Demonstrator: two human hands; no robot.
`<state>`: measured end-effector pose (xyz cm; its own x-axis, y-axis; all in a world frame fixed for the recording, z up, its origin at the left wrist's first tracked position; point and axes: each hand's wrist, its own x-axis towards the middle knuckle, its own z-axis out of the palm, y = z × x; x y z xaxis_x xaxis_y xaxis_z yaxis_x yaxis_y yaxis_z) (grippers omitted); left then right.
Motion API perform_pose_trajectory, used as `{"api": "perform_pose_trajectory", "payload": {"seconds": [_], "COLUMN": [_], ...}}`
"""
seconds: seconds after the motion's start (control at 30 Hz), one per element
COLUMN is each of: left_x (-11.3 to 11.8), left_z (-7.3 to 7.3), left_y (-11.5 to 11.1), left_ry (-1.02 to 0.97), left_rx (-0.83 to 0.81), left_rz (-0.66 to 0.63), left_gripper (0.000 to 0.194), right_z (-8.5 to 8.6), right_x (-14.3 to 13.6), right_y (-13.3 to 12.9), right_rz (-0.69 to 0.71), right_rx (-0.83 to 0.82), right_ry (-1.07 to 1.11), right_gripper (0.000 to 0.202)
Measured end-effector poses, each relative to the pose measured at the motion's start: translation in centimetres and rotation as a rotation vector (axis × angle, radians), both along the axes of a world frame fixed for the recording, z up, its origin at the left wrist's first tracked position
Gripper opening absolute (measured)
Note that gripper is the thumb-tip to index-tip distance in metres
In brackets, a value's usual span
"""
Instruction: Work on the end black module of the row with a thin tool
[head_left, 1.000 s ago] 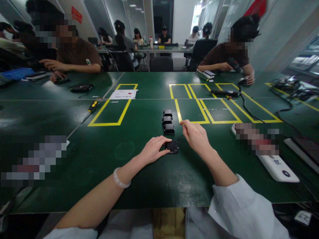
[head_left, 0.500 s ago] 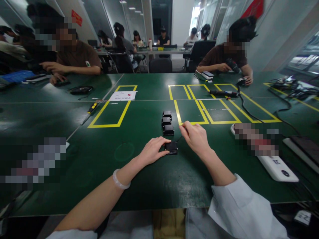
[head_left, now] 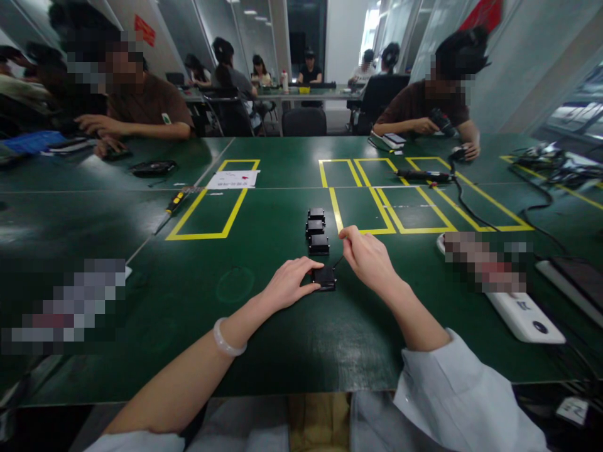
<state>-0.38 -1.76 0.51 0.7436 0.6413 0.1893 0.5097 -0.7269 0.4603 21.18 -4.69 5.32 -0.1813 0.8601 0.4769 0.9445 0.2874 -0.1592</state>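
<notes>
Head view shows a small black box (head_left: 325, 277) lying flat on the green surface (head_left: 264, 326), near the front middle, just in front of a short row of three similar black boxes (head_left: 318, 229). The left hand (head_left: 288, 284) lies over the box's left side, thumb and fingers pressed against its edge, apparently to keep it from sliding. The right hand (head_left: 370, 257) hovers just right of the box, its fingers pinched on a thin dark tool (head_left: 338, 262) whose tip slants down to the box's upper right corner; the steady hold on one side seems meant to let the fine tip work on the other. So the left grip is clenched on the box, the right on the tool.

Yellow taped rectangles (head_left: 362, 207) mark bays just behind the row. A white power strip (head_left: 525, 312) lies well to the right, a yellow-handled screwdriver (head_left: 174, 202) well to the left. Other people sit along the far edge, busy with their own items.
</notes>
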Motion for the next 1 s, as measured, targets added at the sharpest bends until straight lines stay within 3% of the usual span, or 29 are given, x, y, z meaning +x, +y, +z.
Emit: {"api": "perform_pose_trajectory", "payload": {"seconds": [0.17, 0.5, 0.83, 1.0], "left_x": [-0.05, -0.06, -0.09, -0.03], "left_z": [-0.09, 0.07, -0.18, -0.24], "left_y": [0.05, -0.06, 0.06, 0.1], "left_ry": [-0.004, -0.006, -0.014, -0.013], "left_rx": [-0.005, -0.015, -0.004, -0.006], "left_rz": [0.002, 0.004, -0.003, 0.0], "left_gripper": [0.038, 0.037, 0.037, 0.037], "right_z": [-0.29, -0.2, -0.39, -0.65], "right_x": [0.1, 0.17, 0.1, 0.06], "right_y": [-0.09, 0.09, -0.28, -0.09], "right_rz": [-0.052, -0.032, -0.106, -0.068], "right_rx": [0.03, -0.029, 0.064, 0.069], "right_ry": [0.003, 0.041, -0.002, -0.011], "right_gripper": [0.032, 0.025, 0.033, 0.025]}}
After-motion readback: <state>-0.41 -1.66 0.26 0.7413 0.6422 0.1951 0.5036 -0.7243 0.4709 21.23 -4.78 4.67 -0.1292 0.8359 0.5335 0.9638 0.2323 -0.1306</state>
